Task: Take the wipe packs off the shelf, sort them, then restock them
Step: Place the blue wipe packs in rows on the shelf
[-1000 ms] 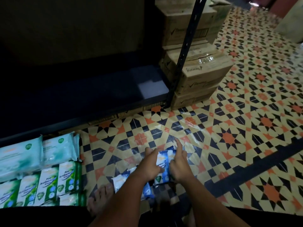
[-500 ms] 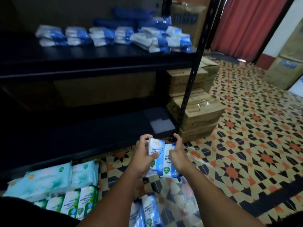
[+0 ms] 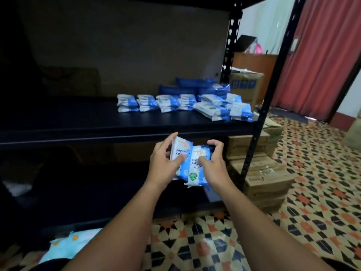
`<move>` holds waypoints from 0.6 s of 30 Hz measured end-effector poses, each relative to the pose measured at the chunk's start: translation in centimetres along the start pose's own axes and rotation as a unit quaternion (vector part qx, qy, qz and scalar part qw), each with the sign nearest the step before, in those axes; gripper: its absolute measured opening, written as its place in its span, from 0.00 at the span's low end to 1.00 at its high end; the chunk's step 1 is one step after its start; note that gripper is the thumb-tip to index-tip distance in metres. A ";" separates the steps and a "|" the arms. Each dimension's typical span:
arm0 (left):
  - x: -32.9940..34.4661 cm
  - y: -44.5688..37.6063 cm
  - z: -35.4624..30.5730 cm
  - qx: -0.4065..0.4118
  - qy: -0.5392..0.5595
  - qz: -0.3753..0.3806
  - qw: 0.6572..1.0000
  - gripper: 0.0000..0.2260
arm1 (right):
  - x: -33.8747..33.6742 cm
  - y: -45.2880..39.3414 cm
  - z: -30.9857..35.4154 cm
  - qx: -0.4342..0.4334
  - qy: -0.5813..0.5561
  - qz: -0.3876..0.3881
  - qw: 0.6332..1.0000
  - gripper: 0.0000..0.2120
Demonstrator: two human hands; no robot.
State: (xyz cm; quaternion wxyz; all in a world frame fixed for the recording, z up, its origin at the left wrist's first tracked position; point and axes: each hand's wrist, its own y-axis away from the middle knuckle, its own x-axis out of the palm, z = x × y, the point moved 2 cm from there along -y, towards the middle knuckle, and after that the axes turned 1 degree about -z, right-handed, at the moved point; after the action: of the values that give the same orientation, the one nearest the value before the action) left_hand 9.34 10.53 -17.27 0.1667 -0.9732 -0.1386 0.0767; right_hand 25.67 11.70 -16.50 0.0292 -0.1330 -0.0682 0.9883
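Observation:
Both hands hold small blue-and-white wipe packs just below the front edge of the black shelf (image 3: pixel 117 132). My left hand (image 3: pixel 163 163) grips the left blue-and-white pack (image 3: pixel 180 151); my right hand (image 3: pixel 215 165) grips the right blue-and-white pack (image 3: pixel 197 169), thumb on its front. More packs may lie behind these; I cannot tell. On the shelf board, several blue-and-white wipe packs (image 3: pixel 183 103) stand in short stacks, with a looser heap (image 3: pixel 224 109) at the right end and dark blue packs (image 3: pixel 195 85) behind.
A black upright post (image 3: pixel 259 114) stands right of my hands. Stacked cardboard boxes (image 3: pixel 267 182) sit beyond it on the patterned tile floor (image 3: pixel 312 192). A pale teal wipe pack (image 3: pixel 74 243) lies on the floor at lower left. A red curtain (image 3: pixel 322 55) hangs at the right.
Both hands have lifted the blue-and-white packs from the floor up to the level of the middle shelf's front edge. My view has tilted upward.

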 end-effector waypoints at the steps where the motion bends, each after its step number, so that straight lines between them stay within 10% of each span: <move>1: -0.7 -0.7 -1.0 0.012 0.003 -0.012 1.000 0.32 | 0.3 -0.5 1.3 -0.020 -0.008 -0.007 1.000 0.20; 7: -4.5 -6.0 -5.5 0.053 -0.018 -0.068 0.996 0.32 | 1.8 -4.7 8.3 -0.110 -0.008 -0.033 0.993 0.18; 18: -5.5 -12.8 -7.6 -0.115 -0.074 -0.113 0.984 0.34 | 3.3 -11.9 11.4 -0.074 0.091 -0.061 0.991 0.07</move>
State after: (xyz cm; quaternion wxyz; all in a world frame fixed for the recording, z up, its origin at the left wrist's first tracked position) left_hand 2.48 18.20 -5.24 0.0502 -0.9555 -0.2679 0.1130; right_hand 19.87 22.27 -4.75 0.0857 -0.2196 -0.1463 0.9607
